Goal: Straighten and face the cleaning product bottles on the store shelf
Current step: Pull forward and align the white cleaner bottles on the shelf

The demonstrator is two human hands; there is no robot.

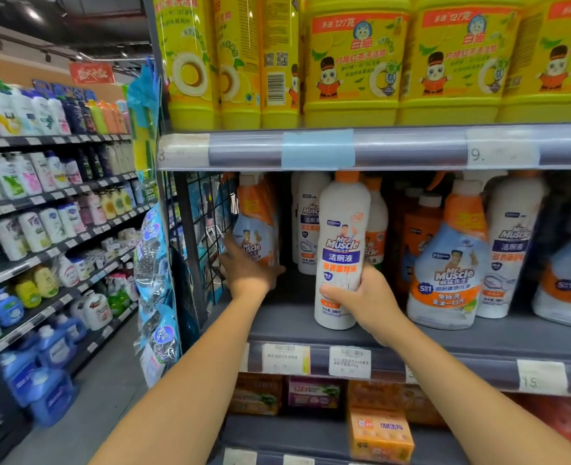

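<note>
— Labels out toward the aisle: that is why we hold it so. Our right hand [361,293] has the white Mr Muscle toilet cleaner bottle [342,236] upright near the front of the middle shelf [499,333], printed face toward us.

— And we took it low on the body so that we can twist it?

— We judge so. The fingers wrap its lower half from the right, and the thumb lies across the front under the label, a firm clasp. We cannot tell whether its base rests on the shelf or hangs just above it.

— What of our left hand [247,266]?

— It reaches deep into the left corner, beside the wire grid panel [196,223], to the Mr Muscle spray bottle [257,226], which sits far back and leans.

— Have we gripped it?

— The fingers are spread at its lower part, thumb out to the right. We see only the back of the hand, so we cannot tell whether they close on it.

— Why both at once?

— Our guess is that the spray bottle should come forward level with the front one. More toilet cleaner bottles [307,223] stand behind the one we hold.
</note>
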